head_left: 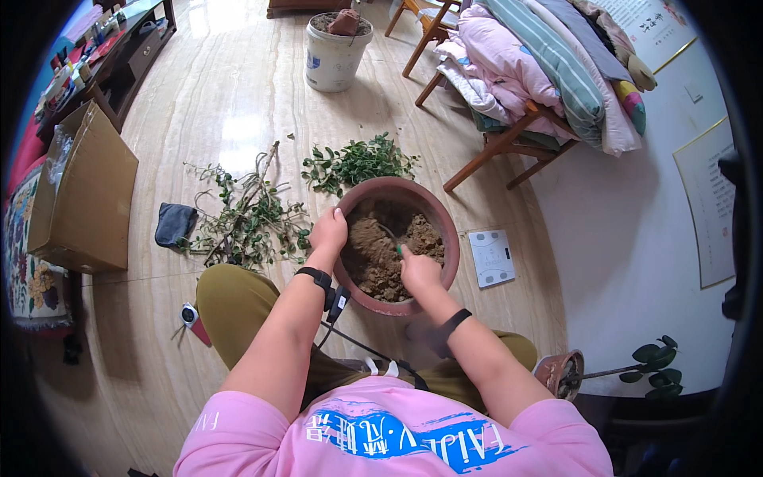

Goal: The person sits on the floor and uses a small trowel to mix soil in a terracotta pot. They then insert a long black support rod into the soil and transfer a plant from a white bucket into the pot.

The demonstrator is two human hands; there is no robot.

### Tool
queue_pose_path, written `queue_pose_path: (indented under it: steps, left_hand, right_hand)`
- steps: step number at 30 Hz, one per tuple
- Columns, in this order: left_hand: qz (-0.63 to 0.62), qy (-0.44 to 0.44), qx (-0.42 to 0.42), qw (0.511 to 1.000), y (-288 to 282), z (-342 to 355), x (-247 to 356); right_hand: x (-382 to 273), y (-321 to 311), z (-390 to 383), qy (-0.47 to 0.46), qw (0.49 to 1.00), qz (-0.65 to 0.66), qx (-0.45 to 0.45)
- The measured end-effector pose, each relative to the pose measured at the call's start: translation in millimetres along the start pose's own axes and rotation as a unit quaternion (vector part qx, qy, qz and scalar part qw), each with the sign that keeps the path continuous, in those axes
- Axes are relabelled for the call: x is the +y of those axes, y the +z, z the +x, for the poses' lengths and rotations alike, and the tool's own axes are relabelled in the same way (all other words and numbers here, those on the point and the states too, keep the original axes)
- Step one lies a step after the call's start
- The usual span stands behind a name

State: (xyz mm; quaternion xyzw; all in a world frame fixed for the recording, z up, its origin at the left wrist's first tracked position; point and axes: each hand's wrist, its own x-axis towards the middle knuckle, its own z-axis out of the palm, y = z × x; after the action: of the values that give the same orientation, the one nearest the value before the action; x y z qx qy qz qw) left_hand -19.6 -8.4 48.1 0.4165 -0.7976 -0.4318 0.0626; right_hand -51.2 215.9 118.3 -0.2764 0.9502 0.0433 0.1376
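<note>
A round terracotta-coloured plant pot (451,238) stands on the floor in front of me, with loose brown soil (381,274) in it. At the pot's left side, my left hand (328,232) grips the rim with the thumb on top. Over the soil, my right hand (420,270) is closed around a small green-handled garden tool (400,249). A thin curved part of it runs into the soil, so the shape of its head is hidden. Cut leafy stems (246,215) lie left of the pot, and a heap of green leafy cuttings (362,163) lies just beyond it.
A white bathroom-style scale (492,258) lies right of the pot. Farther off stand a white bucket (334,60) of soil and a chair piled with bedding (517,63). On the left are a cardboard box (95,191) and a dark cloth (176,224). A small potted plant (560,374) stands near my right knee.
</note>
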Motion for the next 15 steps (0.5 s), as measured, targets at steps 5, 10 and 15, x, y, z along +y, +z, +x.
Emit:
queue_pose_path:
  steps: [5,10,15]
  left_hand:
    - [-0.004,0.004,0.009,1.0,-2,-2,-4]
    - [-0.002,-0.001,0.002,1.0,0,1,-6]
    - [0.005,-0.009,-0.009,1.0,-4,-1,2]
  right_hand:
    - [12,-40,-12,-0.031,0.998,-0.027,0.057]
    - [12,-102,7,-0.051,0.99,-0.038,0.123]
    - [-20,-64,62,-0.042,0.996,-0.058,0.044]
